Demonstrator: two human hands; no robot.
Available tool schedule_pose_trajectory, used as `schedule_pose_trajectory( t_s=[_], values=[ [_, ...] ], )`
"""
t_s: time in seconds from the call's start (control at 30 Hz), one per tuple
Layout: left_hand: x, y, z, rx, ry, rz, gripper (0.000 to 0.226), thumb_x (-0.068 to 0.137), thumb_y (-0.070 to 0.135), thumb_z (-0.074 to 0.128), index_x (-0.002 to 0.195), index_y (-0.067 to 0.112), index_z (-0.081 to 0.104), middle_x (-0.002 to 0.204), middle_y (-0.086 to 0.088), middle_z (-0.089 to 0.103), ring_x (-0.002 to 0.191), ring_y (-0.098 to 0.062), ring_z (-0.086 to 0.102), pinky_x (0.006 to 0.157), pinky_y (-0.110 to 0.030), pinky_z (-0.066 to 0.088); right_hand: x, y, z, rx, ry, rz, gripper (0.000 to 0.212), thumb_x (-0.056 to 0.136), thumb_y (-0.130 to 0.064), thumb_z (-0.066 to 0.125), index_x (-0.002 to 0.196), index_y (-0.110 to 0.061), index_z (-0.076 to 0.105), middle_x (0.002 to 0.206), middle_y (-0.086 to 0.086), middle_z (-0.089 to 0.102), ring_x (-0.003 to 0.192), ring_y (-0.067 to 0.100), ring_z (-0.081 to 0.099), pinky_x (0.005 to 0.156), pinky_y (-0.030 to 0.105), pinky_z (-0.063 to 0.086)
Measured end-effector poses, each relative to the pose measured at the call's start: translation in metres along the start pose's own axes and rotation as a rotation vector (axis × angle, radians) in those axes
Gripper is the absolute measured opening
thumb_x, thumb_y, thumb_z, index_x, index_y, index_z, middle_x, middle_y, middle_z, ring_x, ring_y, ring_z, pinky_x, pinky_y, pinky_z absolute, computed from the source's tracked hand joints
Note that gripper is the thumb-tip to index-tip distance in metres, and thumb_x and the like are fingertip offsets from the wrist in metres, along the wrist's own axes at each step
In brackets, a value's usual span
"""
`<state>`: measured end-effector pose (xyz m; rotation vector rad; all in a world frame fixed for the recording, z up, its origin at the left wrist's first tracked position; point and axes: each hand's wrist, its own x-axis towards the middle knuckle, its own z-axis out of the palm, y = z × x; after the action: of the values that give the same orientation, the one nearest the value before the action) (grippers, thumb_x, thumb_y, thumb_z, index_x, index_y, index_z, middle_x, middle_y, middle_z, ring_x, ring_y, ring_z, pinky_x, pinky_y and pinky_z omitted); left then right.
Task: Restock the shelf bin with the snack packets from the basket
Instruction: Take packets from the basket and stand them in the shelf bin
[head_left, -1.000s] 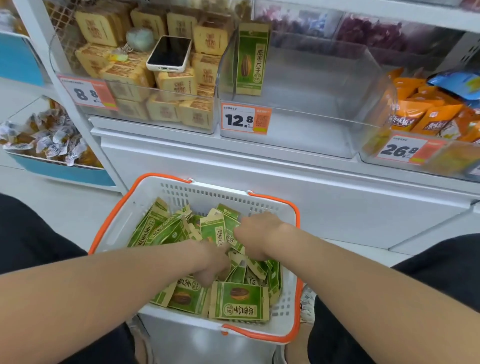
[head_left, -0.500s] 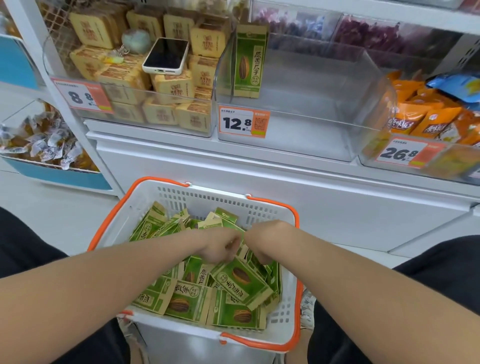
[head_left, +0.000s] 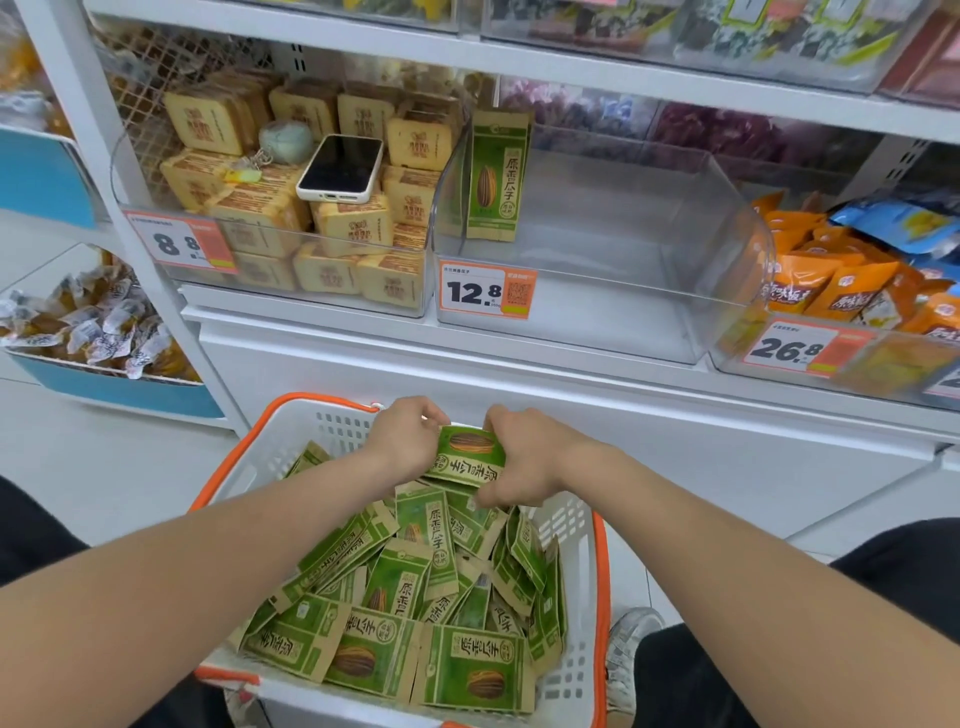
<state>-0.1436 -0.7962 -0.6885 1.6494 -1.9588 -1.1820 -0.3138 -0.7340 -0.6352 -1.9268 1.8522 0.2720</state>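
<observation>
Two grips, left hand (head_left: 402, 441) and right hand (head_left: 524, 460), pinch one green seed packet (head_left: 467, 457) by its ends above the basket (head_left: 574, 530); beyond it, the shelf bin (head_left: 623, 234) holds one upright packet (head_left: 496, 176).

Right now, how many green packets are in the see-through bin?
1. A green packet stands against the left wall of the clear bin, above the 12.8 price tag; another could hide behind it.

L forearm (head_left: 208, 571) & R forearm (head_left: 727, 535) bare right to frame edge. L hand (head_left: 410, 441), R hand (head_left: 524, 457) bare too. Plain black fabric over L leg (head_left: 31, 535) & R leg (head_left: 904, 577). Shoe (head_left: 631, 644) by R leg: grey-white sneaker w/ laces, worn-looking.
</observation>
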Motion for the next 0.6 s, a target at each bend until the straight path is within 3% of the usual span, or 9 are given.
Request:
schedule_pose_trajectory(
  t_s=[0.13,0.23,0.3,0.33,0.4,0.47,0.6],
  values=[
    [-0.009,0.028,-0.014,0.276,-0.282,0.212,0.036,0.097,0.010,0.054,0.125,0.025,0.071,0.117,0.002,0.061,0.089,-0.010,0.058,0.074,-0.023,0.045,-0.008,0.002,-0.014,-0.233,0.066,-0.065,0.065,0.066,-0.065,0.079,0.104,-0.023,0.049,0.101,-0.003,0.048,0.088,0.023,0.057,0.074,0.035,0.051],
    [-0.017,0.040,-0.021,0.128,-0.442,0.202,0.035,0.096,0.018,0.064,0.129,0.027,0.067,0.101,0.008,0.071,0.073,0.000,0.063,0.056,-0.012,0.043,-0.015,0.002,-0.027,-0.363,0.125,-0.172,0.065,0.068,-0.064,0.077,0.111,-0.021,0.053,0.099,-0.004,0.044,0.086,0.023,0.056,0.070,0.034,0.043],
    [-0.021,0.044,-0.024,-0.034,-0.495,0.186,0.029,0.100,0.019,0.067,0.129,0.025,0.067,0.096,0.008,0.073,0.070,0.004,0.067,0.058,-0.010,0.047,-0.020,0.000,-0.037,-0.363,0.190,-0.253,0.067,0.068,-0.061,0.077,0.117,-0.021,0.057,0.098,-0.005,0.044,0.085,0.021,0.055,0.072,0.034,0.041],
    [-0.021,0.045,-0.026,-0.102,-0.482,0.203,0.025,0.103,0.021,0.066,0.127,0.024,0.067,0.100,0.007,0.075,0.079,0.002,0.070,0.064,-0.010,0.049,-0.021,0.001,-0.042,-0.387,0.230,-0.287,0.067,0.069,-0.059,0.076,0.120,-0.022,0.057,0.100,-0.005,0.045,0.085,0.020,0.052,0.075,0.034,0.039],
    [-0.019,0.049,-0.031,-0.166,-0.371,0.283,0.015,0.108,0.026,0.060,0.119,0.025,0.070,0.102,0.010,0.076,0.092,-0.005,0.070,0.074,-0.014,0.050,-0.022,0.002,-0.052,-0.470,0.353,-0.353,0.067,0.071,-0.056,0.072,0.127,-0.023,0.057,0.105,-0.003,0.051,0.092,0.022,0.053,0.082,0.037,0.038],
    [-0.015,0.054,-0.036,-0.120,-0.183,0.351,0.021,0.112,0.032,0.049,0.104,0.023,0.066,0.086,0.012,0.069,0.083,-0.011,0.064,0.070,-0.024,0.045,-0.023,0.007,-0.061,-0.496,0.539,-0.383,0.067,0.071,-0.047,0.071,0.132,-0.024,0.057,0.114,0.001,0.055,0.105,0.026,0.056,0.087,0.040,0.041],
    [-0.019,0.066,-0.043,-0.001,0.256,0.460,0.034,0.114,0.040,0.031,0.089,0.023,0.047,0.081,0.004,0.054,0.077,-0.008,0.052,0.066,-0.040,0.028,-0.029,0.003,-0.074,-0.137,0.889,-0.368,0.072,0.074,-0.024,0.070,0.142,-0.019,0.049,0.135,0.009,0.048,0.119,0.031,0.052,0.095,0.044,0.048]
  ],
)
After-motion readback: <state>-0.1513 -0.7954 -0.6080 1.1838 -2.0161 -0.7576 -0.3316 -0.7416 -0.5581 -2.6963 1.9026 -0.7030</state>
